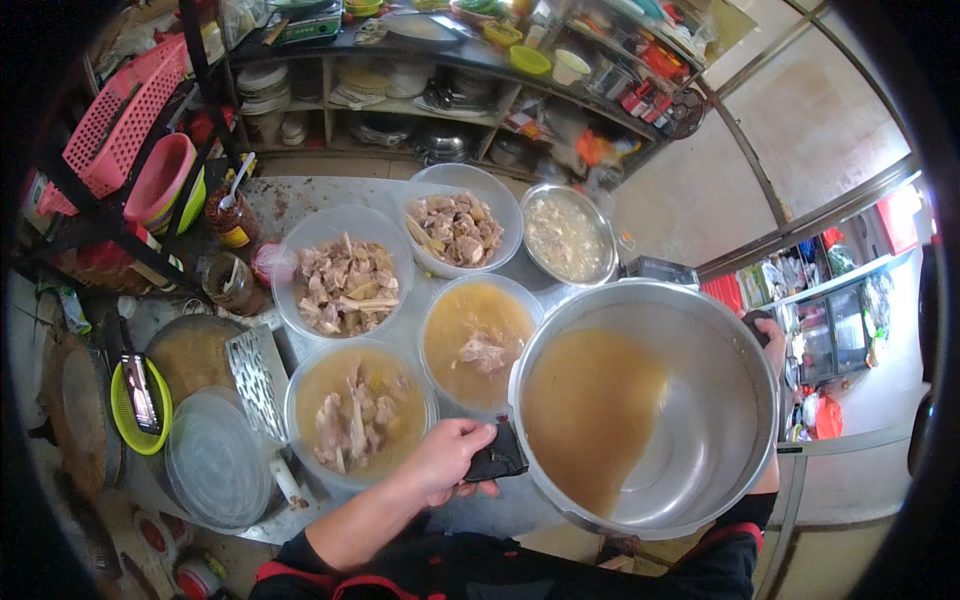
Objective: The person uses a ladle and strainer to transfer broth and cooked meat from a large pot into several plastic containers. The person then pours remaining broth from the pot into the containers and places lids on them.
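My left hand [450,461] grips the black side handle [496,454] of a large metal pot [697,450]. On the far side, my right hand [772,337] holds the opposite handle [756,327]. The pot is tilted, and brown broth [592,405] lies to the left inside it, baring part of the bottom. Left of the pot, a clear plastic tub [484,352] holds broth with a little meat. Another tub [360,416] has bony meat chunks in broth. Behind them, two tubs [343,281] [461,221] are heaped with meat pieces. A metal bowl [568,234] contains pale, cloudy liquid with bits.
A cleaver [259,382] lies by a round chopping board [191,345] and stacked clear lids [220,457]. A phone [140,394] rests in a green basket [120,412]. Jars [232,281] and a black rack [90,202] border the left. Shelves with dishes [420,109] stand behind.
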{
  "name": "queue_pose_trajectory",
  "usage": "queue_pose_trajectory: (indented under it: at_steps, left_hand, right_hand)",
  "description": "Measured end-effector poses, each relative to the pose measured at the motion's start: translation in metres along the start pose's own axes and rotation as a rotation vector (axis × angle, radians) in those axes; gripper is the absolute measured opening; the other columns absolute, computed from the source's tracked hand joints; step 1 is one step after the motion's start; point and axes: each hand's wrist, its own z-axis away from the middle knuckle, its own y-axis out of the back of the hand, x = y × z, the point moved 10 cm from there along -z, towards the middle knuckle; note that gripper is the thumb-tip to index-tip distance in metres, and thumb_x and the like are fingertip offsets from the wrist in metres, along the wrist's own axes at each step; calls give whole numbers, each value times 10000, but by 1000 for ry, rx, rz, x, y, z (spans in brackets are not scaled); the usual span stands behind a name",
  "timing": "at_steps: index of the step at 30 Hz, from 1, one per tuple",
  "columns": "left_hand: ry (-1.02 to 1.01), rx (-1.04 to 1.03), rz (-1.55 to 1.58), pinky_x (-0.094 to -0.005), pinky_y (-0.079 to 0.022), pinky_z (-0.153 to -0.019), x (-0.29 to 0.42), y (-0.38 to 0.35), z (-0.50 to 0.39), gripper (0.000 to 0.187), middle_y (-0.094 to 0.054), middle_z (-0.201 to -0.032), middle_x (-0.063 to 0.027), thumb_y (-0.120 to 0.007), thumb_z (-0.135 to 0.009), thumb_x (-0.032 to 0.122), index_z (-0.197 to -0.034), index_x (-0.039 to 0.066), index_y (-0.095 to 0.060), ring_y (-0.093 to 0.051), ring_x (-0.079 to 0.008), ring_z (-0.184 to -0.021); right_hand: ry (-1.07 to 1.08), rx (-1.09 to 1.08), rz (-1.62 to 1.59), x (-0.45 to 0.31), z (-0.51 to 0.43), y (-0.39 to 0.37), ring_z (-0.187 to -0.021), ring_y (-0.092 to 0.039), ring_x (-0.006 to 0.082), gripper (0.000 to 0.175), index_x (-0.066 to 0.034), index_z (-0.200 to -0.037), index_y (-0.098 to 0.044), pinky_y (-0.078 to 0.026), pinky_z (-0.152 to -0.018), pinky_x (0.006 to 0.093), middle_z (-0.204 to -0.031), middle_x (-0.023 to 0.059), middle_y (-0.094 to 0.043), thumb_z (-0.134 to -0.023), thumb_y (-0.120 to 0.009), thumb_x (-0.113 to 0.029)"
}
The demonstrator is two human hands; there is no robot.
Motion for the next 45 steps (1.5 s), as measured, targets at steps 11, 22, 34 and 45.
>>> queue_pose_trajectory:
  at_steps: [11,22,34,45]
  left_hand:
    - [-128,21,120,-255,-340,-314,76,6,-29,293,-641,-752,-133,-450,-991,288,-983,13,-551,-615,-190,-473]
    - [-150,-55,292,-237,-359,-311,122,30,-80,290,-664,-793,-117,-454,-989,292,-1037,32,-573,-645,-197,-514]
    - [-98,-117,436,-240,-337,-313,121,31,-121,308,-633,-784,-152,-430,-997,286,-1045,8,-553,-616,-214,-522]
    - [-59,-154,474,-254,-312,-320,123,31,-132,328,-593,-728,-158,-400,-1006,299,-1040,2,-535,-569,-208,-495]
  right_hand:
    - [13,-222,190,-23,-75,-128,-834,-597,252,266,-36,-948,-570,-492,-798,367,-890,109,-620,-753,-537,-214]
    - [-66,-321,455,-12,-141,-223,-800,-608,277,303,-13,-919,-613,-492,-770,372,-881,126,-635,-767,-512,-255]
    - [-11,-321,658,-9,-197,-251,-809,-611,277,359,5,-939,-620,-493,-786,371,-892,127,-653,-755,-498,-278]
    - [-54,-312,644,-4,-217,-257,-809,-615,293,346,36,-939,-622,-492,-791,372,-898,162,-654,-765,-501,-238]
